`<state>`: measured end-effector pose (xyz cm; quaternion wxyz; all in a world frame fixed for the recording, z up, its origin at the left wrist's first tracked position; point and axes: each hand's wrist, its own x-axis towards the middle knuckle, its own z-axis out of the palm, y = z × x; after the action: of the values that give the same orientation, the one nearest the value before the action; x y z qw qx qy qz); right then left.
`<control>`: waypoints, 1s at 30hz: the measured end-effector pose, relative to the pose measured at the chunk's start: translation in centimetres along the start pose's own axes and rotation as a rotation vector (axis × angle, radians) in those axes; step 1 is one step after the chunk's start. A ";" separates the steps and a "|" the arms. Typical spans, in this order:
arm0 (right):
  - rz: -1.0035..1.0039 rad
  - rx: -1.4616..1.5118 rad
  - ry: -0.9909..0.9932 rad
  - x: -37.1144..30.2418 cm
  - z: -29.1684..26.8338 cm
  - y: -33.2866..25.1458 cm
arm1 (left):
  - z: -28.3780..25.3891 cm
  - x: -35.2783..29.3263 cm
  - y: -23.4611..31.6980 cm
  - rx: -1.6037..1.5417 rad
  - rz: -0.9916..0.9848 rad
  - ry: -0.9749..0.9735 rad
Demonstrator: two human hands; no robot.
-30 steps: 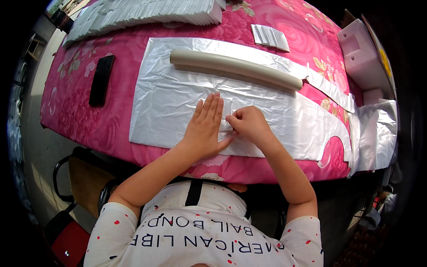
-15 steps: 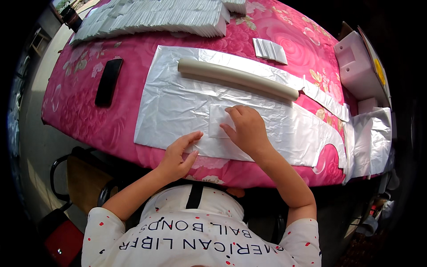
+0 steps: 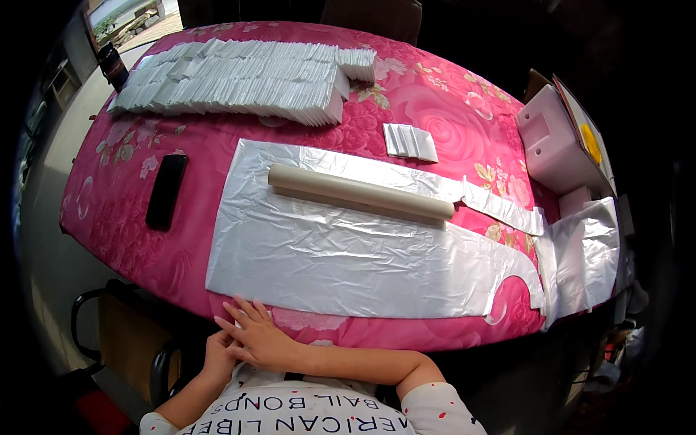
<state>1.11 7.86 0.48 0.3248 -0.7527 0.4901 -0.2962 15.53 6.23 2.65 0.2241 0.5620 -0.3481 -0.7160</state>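
My two hands meet at the table's near edge, close to my body. My right hand (image 3: 264, 344) crosses over to the left, its fingers stretched out and spread. Partly beneath it, my left hand (image 3: 216, 359) has curled fingers; what they hold, if anything, is hidden. Just beyond them a silvery-white plastic bag (image 3: 326, 268) with cut-out handles lies flat and creased. Across its far part rests a long beige tube (image 3: 355, 194). The bag's handle end reaches right, toward a heap of similar plastic bags (image 3: 586, 250) at the table's edge.
A pink flowered cloth (image 3: 181, 268) covers the table. Rows of folded white packets (image 3: 232, 80) stand at the far left; a few more packets (image 3: 410, 142) lie beyond the tube. A black phone (image 3: 167, 192) is at left, a white foam box (image 3: 554, 141) at right, a chair (image 3: 134, 337) near left.
Both hands have drawn back off the bag toward my body, the right crossing leftward. The small folded piece under my right hand is gone from the bag. The view has shifted.
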 end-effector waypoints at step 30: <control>0.268 -0.558 0.694 -5.5 -29.8 18.2 | 6.4 2.6 6.0 0.852 0.718 -0.376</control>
<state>-33.53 1.42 3.87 -0.0377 -0.5978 0.7237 -0.3428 8.24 1.96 6.27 0.1412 0.3128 -0.8075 -0.4797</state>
